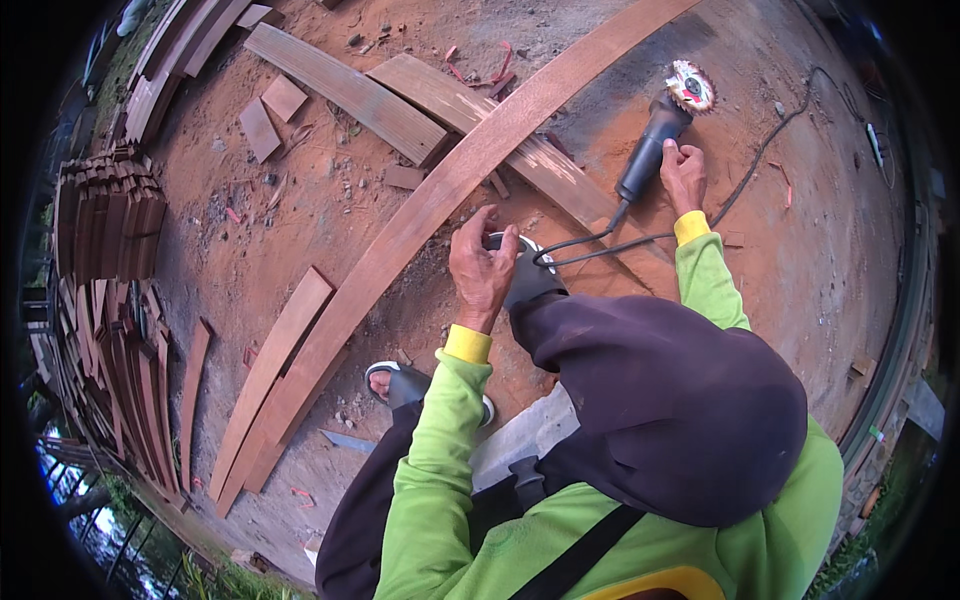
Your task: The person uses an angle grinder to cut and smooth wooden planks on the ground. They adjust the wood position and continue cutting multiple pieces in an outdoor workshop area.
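Angle grinder [648, 145] beside the right hand [684, 180]

It lies just left of the right hand's bent fingers, toothed disc [692, 88] beyond the fingertips; whether they touch the grinder, I cannot tell. The left hand's [480, 268] fingers curl loosely, thumb and forefinger apart. The black cable [580, 241] and a weathered board [572, 185] cross the gap between both hands' fingers. A long plank [440, 195] passes just beyond the left fingers, stacked boards [110, 220] far to their left

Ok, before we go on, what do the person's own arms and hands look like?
Long, bright lime-green sleeves cover both forearms, ending in contrasting yellow cuffs. The left hand and right hand are bare.
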{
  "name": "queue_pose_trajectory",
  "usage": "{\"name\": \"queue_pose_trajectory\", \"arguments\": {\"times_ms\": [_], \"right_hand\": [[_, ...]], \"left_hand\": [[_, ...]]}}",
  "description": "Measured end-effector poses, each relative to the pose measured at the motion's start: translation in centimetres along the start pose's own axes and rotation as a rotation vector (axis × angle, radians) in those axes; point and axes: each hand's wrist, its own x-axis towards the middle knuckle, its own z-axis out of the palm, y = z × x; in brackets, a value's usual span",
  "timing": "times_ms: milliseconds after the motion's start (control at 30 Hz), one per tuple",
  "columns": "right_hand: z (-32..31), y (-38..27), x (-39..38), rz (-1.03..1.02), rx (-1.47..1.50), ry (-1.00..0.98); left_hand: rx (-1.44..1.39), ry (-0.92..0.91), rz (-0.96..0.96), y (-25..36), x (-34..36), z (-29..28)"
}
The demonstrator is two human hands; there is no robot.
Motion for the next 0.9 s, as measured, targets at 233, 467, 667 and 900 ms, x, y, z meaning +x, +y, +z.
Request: {"name": "queue_pose_trajectory", "arguments": {"times_ms": [233, 467, 667, 900], "right_hand": [[-3.4, -4.5, -3.0, -0.355, 0.219, -0.032], [-2.0, -14.1, -9.4, -0.695, 0.274, -0.489], [-1.6, -17.5, -12.1, -0.71, 0.328, -0.691], [-0.7, -17.9, -14.7, -0.491, 0.429, -0.909]], "left_hand": [[-0.169, 0.214, -0.052, -3.4, 2.8, -6.6], [-0.335, 0.36, 0.131, -8.8, 17.1, -14.0], [-0.217, 0.488, 0.237, -9.3, 23.7, -22.7], [-0.127, 0.512, 0.235, -9.0, 23.9, -32.7]]}}
